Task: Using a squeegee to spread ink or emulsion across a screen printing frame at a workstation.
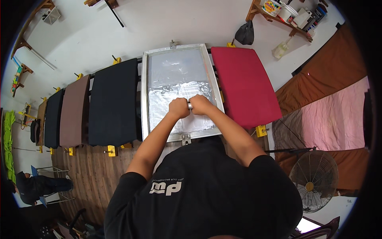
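Note:
A screen-printing frame (144, 63) with a metal rim lies on the platen straight in front of me. Its mesh (177, 63) is grey in the far part and covered with shiny white-silver material in the near part. My left hand (179, 107) and my right hand (201, 104) are closed side by side on a metal bar (190, 106) over the middle of the frame. Most of the bar is hidden under my fingers. Metal clamps (186, 139) hold the frame's near and far edges.
Cloth-covered boards in black (113, 103), mauve (73, 111) and red (244, 83) flank the frame. A wall shelf (302, 34) holds containers at upper right. A standing fan (312, 179) is at lower right. Another person (32, 187) is at lower left by a folding metal stand.

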Tool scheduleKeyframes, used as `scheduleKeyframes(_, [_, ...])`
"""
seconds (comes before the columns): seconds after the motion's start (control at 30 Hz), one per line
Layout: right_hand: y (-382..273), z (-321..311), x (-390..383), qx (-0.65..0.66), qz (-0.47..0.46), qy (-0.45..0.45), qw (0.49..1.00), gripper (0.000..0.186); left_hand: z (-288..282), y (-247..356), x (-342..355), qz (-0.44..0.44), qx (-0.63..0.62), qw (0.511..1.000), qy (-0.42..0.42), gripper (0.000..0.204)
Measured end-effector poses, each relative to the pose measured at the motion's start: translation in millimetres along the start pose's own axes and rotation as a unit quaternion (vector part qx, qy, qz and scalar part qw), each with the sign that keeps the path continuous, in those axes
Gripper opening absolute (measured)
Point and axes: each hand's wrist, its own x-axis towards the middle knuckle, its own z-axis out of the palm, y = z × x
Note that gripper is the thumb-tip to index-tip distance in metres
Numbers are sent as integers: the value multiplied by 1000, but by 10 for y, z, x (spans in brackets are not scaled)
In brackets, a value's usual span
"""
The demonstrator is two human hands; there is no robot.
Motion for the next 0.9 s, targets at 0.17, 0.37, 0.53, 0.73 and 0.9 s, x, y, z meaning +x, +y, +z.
scheduleKeyframes(0.17, [-7,-23,-77,0,-27,-59,998,22,-11,27,-100,10,11,999,-50,26])
scheduleKeyframes(0.37, [-238,148,-571,20,-36,-97,994,21,152,98,-624,42,10,996,-79,25])
scheduleKeyframes(0.53, [-236,155,-595,23,-32,-118,992,20,194,38,-629,21,-25,995,-97,34])
scheduleKeyframes(0.73, [-140,-118,-247,52,-18,-47,997,19,-117,-26,-282,1,-46,996,-75,30])
scheduleKeyframes(0.9, [-132,305,-450,23,-28,89,995,24,440,-38,-382,93,-43,986,128,24])
